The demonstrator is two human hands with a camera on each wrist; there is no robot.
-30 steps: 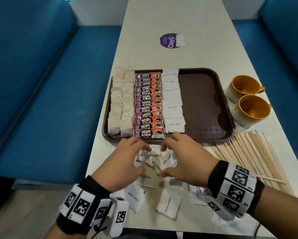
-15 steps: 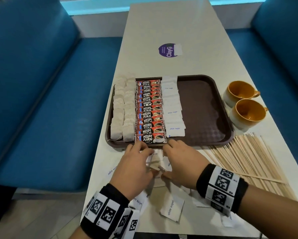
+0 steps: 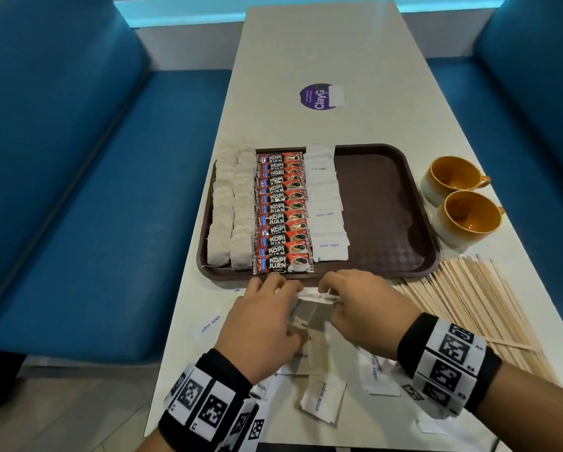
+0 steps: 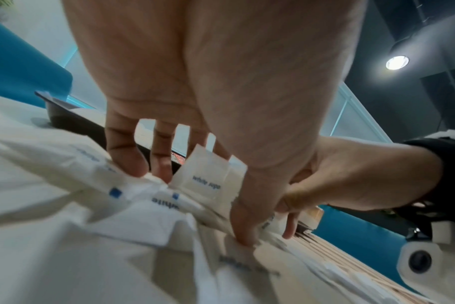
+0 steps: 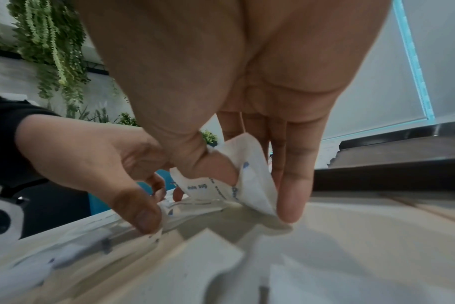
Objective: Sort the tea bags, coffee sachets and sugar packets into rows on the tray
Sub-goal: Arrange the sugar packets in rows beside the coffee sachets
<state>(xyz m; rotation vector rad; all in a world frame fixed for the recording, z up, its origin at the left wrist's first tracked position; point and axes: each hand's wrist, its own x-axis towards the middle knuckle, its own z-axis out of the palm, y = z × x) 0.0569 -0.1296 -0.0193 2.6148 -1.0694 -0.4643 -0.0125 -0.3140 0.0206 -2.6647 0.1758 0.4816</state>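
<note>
Both hands work just in front of the brown tray [image 3: 400, 223], at its near rim. The left hand [image 3: 260, 324] and the right hand [image 3: 364, 311] share a small bunch of white sugar packets [image 3: 312, 296], each grip narrow, thumb and fingertips pinching the paper. Loose sugar packets [image 3: 322, 401] lie scattered on the pale surface [image 3: 306, 44] nearer than the tray. On the tray, tea bags [image 3: 231, 216] fill its left side, coffee sachets [image 3: 283, 213] run down beside them, and a row of sugar packets [image 3: 325, 207] sits just right of those. Two orange cups [image 3: 462, 203] stand right of the tray, wooden stirrers [image 3: 475, 298] fanned out near its front right corner.
</note>
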